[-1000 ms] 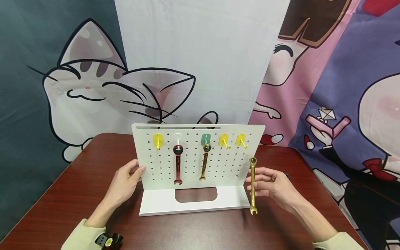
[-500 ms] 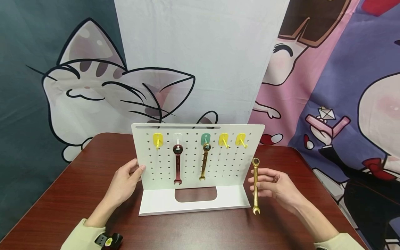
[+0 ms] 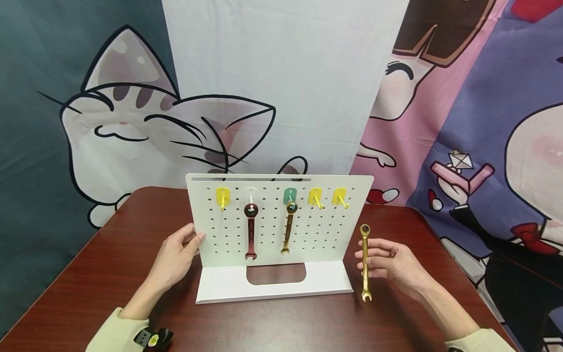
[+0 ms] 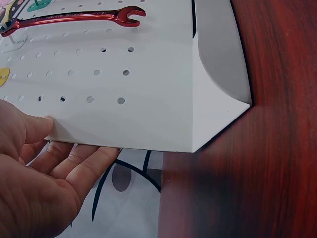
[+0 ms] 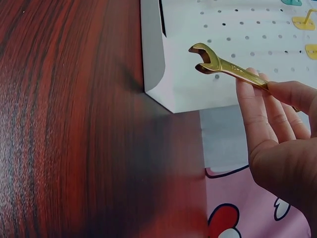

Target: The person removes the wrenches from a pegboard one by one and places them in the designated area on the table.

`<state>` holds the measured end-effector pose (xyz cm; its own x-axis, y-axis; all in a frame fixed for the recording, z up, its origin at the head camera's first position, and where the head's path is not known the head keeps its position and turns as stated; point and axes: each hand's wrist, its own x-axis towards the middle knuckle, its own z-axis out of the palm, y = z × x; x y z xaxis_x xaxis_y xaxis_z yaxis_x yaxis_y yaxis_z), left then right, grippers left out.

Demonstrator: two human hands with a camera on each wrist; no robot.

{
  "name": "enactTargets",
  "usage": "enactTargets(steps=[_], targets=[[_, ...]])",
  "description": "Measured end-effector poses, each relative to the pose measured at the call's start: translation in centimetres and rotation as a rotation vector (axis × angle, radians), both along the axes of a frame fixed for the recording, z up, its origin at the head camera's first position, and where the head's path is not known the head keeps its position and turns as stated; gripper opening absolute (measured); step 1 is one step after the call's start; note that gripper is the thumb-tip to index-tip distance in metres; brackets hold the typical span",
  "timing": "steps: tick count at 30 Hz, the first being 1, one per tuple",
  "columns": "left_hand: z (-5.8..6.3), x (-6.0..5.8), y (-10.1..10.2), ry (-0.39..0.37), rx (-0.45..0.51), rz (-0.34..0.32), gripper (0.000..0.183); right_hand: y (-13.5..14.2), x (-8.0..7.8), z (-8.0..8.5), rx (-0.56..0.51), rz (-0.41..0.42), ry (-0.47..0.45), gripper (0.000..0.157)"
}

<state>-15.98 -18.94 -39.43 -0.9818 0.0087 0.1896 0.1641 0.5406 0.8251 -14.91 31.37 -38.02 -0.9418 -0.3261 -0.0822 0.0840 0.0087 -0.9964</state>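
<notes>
A white pegboard stand (image 3: 272, 230) stands upright on the table. My left hand (image 3: 173, 256) holds its left edge, thumb on the front face and fingers behind, as the left wrist view shows. To the right of the board, my right hand (image 3: 393, 266) pinches a gold combination wrench (image 3: 365, 264) between thumb and fingers. It hangs nearly vertical, ring end up; in the right wrist view its open end (image 5: 208, 59) points away from the hand. A red wrench (image 3: 250, 232) hangs on the clear hook, and another gold wrench (image 3: 288, 230) on the green hook (image 3: 290, 194).
Yellow hooks without wrenches sit at the board's left (image 3: 223, 197) and right (image 3: 315, 197). The dark red wooden table (image 3: 281, 325) extends around the stand. Behind it hangs a cartoon-printed cloth (image 3: 281, 73). A dark object with a yellow mark (image 3: 154, 339) is at the left sleeve.
My right hand has moved slightly right with the gold wrench, away from the board's right edge. The left hand, the board and the hanging wrenches have stayed in place.
</notes>
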Motion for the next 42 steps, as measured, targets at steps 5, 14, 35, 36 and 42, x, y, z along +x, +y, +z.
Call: enactTargets(steps=[5, 14, 35, 36, 42], targets=[[0.0, -0.1, 0.0, 0.003, -0.003, -0.004, 0.021, 0.4, -0.1, -0.3, 0.010, -0.006, 0.004, 0.033], [-0.1, 0.0, 0.0, 0.003, -0.001, -0.003, 0.021, 1.4, -0.3, -0.9, 0.015, -0.009, 0.000, 0.035], [0.0, 0.0, 0.1, 0.005, 0.008, -0.007, 0.023, 2.8, -0.3, -1.6, 0.046, -0.057, -0.053, 0.033], [0.0, 0.0, 0.1, 0.005, 0.007, -0.006, 0.023, 2.8, -0.3, -1.6, 0.049, -0.060, -0.057, 0.033], [-0.1, 0.1, 0.1, 0.003, 0.010, -0.006, 0.024, 3.2, -0.3, -1.8, 0.074, -0.076, -0.073, 0.031]])
